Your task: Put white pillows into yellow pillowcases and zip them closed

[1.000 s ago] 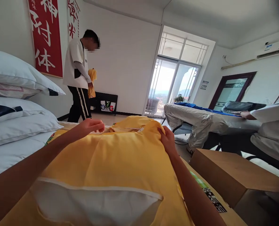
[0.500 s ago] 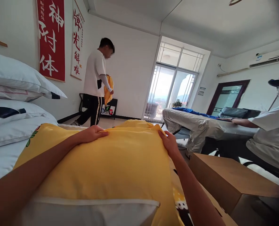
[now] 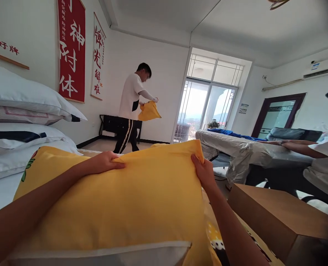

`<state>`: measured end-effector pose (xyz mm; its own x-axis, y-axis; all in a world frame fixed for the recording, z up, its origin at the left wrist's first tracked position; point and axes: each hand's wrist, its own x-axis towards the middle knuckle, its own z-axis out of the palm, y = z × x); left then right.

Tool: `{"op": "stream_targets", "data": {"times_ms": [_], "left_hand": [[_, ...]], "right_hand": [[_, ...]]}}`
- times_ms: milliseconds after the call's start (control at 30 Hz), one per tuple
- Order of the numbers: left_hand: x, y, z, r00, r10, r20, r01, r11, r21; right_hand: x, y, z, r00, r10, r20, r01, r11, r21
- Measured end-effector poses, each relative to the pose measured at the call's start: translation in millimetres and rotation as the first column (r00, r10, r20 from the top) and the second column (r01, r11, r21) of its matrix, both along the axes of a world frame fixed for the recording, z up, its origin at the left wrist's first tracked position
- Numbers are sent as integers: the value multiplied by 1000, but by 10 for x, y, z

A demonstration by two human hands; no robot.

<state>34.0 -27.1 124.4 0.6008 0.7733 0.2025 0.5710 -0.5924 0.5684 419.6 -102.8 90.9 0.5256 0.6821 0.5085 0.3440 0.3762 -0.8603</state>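
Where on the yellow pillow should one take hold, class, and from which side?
Probably at the two far top corners. The left hand and right hand pinch the yellow pillow there from the near side; the case's seam edge bunches for fingers, while its plump middle offers no purchase.

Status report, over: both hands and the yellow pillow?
Left hand and right hand both grip yellow fabric pillow at far edge. Brown cardboard box close on right.
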Motion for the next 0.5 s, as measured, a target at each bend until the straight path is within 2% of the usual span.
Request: {"op": "stream_targets", "data": {"times_ms": [100, 200, 300, 367, 500], "left_hand": [[43, -30, -13, 997, 56, -54, -43, 977, 210], [131, -40, -39, 999, 46, -13, -37, 925, 379], [166, -49, -63, 995, 94, 21, -95, 932, 350], [143, -80, -67, 986, 162, 49, -169, 940, 296], [72, -195, -29, 970, 232, 72, -242, 954, 176]], "right_hand": [[-3, -71, 76, 942, -72, 328, 66, 997, 32], [-82, -122, 173, 859, -129, 496, 90, 991, 102], [-148, -81, 220, 804, -282, 523, 213, 958, 190], [-148, -8, 216, 751, -370, 546, 311, 929, 201], [-108, 141, 203, 673, -401, 621, 381, 908, 174]]}}
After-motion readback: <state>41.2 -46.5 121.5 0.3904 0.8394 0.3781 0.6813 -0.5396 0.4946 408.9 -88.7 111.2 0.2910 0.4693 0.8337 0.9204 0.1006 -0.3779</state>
